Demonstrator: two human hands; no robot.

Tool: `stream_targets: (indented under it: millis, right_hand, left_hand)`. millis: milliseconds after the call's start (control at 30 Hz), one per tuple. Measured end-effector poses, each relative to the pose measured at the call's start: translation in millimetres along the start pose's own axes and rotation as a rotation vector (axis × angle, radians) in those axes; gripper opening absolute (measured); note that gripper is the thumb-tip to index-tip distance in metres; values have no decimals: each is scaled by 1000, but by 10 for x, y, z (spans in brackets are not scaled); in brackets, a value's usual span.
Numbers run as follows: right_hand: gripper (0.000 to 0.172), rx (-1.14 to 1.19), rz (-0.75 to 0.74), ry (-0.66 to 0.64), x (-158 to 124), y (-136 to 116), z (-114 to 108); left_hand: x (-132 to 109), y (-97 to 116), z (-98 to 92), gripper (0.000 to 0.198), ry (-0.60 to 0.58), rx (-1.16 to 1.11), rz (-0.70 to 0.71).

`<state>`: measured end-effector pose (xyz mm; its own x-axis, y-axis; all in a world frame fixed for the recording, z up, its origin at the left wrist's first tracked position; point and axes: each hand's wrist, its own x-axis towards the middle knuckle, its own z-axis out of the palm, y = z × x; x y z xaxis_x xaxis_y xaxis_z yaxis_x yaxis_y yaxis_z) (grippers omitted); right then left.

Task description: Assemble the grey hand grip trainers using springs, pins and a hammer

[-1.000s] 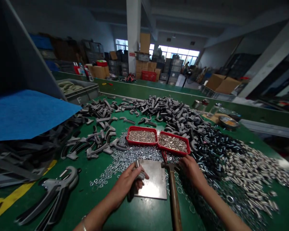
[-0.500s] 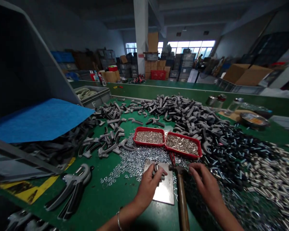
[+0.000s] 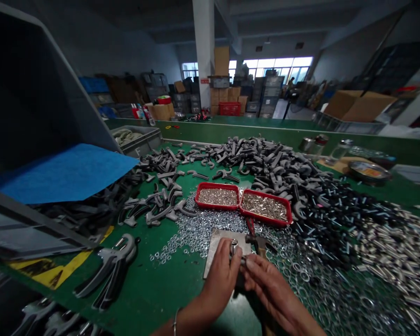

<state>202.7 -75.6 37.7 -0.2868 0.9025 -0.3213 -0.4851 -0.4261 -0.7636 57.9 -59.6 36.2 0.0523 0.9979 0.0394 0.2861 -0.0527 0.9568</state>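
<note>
Above the metal plate (image 3: 213,245), my left hand (image 3: 222,268) is closed on a small part with a shiny metal cylinder (image 3: 234,245) standing up from it. My right hand (image 3: 266,280) touches the same part from the right, its thumb and fingers pressed together; anything between them is too small to name. Under and beside my right hand lies a hammer (image 3: 261,242), its handle mostly hidden. Two red trays (image 3: 217,206) of small metal pins stand just beyond the plate, among loose nuts (image 3: 196,231).
Grey handle parts (image 3: 262,158) are heaped behind the trays. Black parts (image 3: 331,224) and metal cylinders (image 3: 392,256) lie to the right, with rings nearer. An assembled clamp (image 3: 114,266) lies left, beside a grey crate with a blue sheet (image 3: 66,172).
My right hand has moved left from beyond the hammer to meet my left hand, and its fingers have closed. The held part sits slightly lower and further right.
</note>
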Motion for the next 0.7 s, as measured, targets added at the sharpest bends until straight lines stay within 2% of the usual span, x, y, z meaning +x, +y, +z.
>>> stream_targets:
  millis: [67,133,200,267,333,433,500,567,633,700]
  right_hand:
    - [23,-243,-152,88,-33,19,-26]
    - [17,-587,-411,139,-55,32,-60]
    - [24,-919,-664,98,-62,37,-90]
    - [39,-1141,-799,14,-66,28,-114]
    - [45,-1280,-793,-49,-89,-5,-170]
    - [41,-1454,-640,-76,-164,-153,-452]
    - [35,-1622,-586,56,-200,-340,-794]
    - [39,-1874,-583,273,-184,-574,-1175]
    - [40,-1969,-559,336,-102,-800,-1487]
    - [37,-2020,-539,308,29,-962,-1671]
  left_hand:
    - [-8,55,5,34,20,-43,-58]
    - [-18,134,-18,37,-12,-95,-108]
    - [-28,193,-63,35,-78,-136,-124]
    - [-34,196,-109,32,-116,-158,-112]
    - [-31,144,-140,29,-127,-171,-94]
    - [5,43,-153,31,-142,-187,-102]
    - [50,9,-144,33,-146,-204,-120]
    - [101,12,-114,36,-132,-234,-129]
    - [140,32,-59,38,-123,-261,-136]
    - [149,48,5,39,-149,-273,-155]
